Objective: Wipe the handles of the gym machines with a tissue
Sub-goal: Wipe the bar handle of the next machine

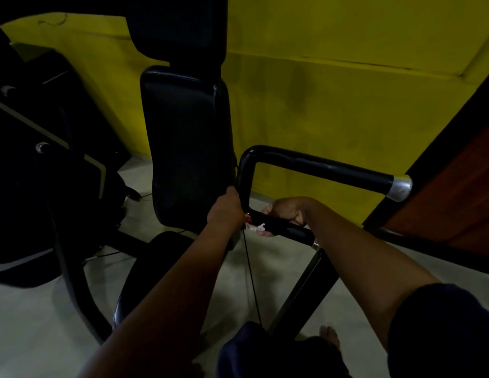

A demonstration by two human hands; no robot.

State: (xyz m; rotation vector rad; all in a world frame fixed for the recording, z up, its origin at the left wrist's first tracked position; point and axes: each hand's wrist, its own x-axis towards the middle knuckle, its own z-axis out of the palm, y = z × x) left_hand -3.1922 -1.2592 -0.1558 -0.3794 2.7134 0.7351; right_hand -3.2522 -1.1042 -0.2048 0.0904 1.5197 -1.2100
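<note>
Just below the middle of the frame, the left hand (226, 207) grips the upright stretch of a black bent handle bar (244, 175), fingers curled tight around it; just to its right, the right hand (285, 211) wraps over the bar's lower grip (295, 231), fingers clamped around it with a white tissue (258, 227) pinned against the grip and poking out at the hand's left edge, near the bend; the upper grip (333, 167) runs rightward, untouched; a black back pad (186, 137) stands at centre left, a seat (145, 268) below it; a yellow wall (333, 91) fills the upper right.
</note>
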